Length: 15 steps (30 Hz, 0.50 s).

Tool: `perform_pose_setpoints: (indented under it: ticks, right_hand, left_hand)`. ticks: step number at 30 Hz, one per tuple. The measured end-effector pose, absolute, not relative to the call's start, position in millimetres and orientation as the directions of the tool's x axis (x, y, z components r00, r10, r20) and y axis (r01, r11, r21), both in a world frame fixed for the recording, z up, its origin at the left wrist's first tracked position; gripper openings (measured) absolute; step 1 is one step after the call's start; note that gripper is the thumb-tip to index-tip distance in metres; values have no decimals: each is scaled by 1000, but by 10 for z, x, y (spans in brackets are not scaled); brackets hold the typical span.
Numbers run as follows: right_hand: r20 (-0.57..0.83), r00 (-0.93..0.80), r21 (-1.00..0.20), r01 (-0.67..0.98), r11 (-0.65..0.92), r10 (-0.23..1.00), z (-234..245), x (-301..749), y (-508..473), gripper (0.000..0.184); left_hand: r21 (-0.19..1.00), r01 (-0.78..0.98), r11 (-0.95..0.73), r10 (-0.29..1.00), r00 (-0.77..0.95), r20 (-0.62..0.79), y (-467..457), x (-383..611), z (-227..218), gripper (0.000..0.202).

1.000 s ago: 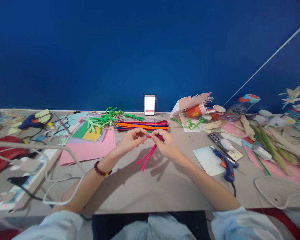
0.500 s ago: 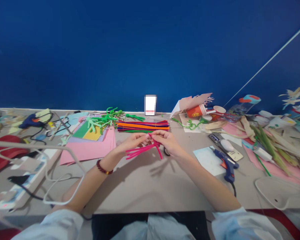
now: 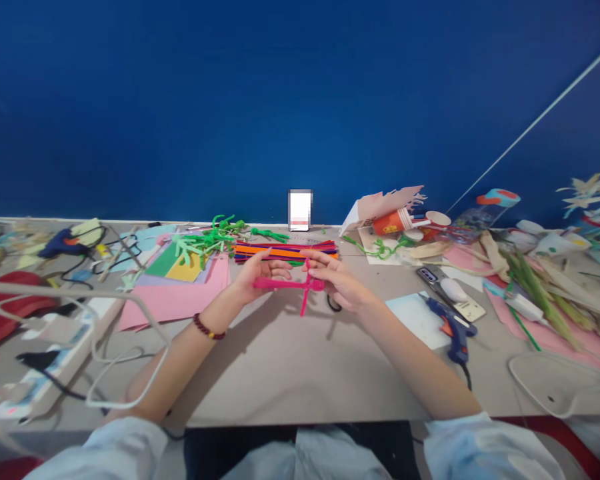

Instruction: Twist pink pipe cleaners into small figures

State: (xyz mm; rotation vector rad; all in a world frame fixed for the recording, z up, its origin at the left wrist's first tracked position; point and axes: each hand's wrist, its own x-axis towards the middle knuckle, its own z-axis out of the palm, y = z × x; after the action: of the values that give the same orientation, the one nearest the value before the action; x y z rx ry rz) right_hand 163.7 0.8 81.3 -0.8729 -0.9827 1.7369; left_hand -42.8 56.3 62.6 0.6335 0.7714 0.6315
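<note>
Several bright pink pipe cleaners [image 3: 280,285] are bundled and crossed by another pink stem, held in the air over the table. My right hand [image 3: 343,283] is closed on the crossing at the right end, pinching it between thumb and fingers. Beside the bundle's left end my left hand [image 3: 257,275] is open, thumb raised and fingers curved apart behind the stems. A bundle of orange, red, purple and green pipe cleaners [image 3: 280,252] lies just beyond the hands. Near my right hand a small black ring [image 3: 334,304] rests on the table, partly covered.
Green twisted pipe cleaners [image 3: 215,237] and coloured paper [image 3: 180,303] lie on the left, with a power strip [image 3: 63,360] and cables nearer. To the right are a blue glue gun [image 3: 453,327], a phone [image 3: 470,310] and a red paper cup [image 3: 393,222]. A lit screen [image 3: 300,210] stands against the wall.
My left hand has let go of the pink stems and moved slightly left, its fingers opening. The pink bundle has turned to nearly level, with the cross stem pointing up and down.
</note>
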Motion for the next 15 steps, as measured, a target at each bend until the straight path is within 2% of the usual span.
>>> perform_pose_setpoints:
  ticks: [3,5,8,10,11,15]
  right_hand:
    - [-19,-298,-917,-376,-136,954,790,1644,37,32]
    - [53,-283,-932,-358,-54,958,761,1642,61,26]
    - [122,-274,-948,-316,31,954,723,1632,83,24]
    - [128,-279,-958,-283,46,952,710,1623,85,26]
    - [125,-285,-963,-265,47,950,706,1620,83,27]
    - [149,-289,-985,-128,116,946,688,1617,76,24]
  left_hand:
    - [641,-483,597,798,441,-411,636,-492,592,45]
    - [648,-489,584,802,469,-369,641,-502,587,47]
    - [757,-357,547,780,546,-306,578,-445,597,45]
    - [852,-267,450,815,514,-269,511,-386,602,37]
    - [883,-226,412,820,514,-251,478,-360,601,39]
    - [949,-59,308,798,559,-224,399,-315,586,37]
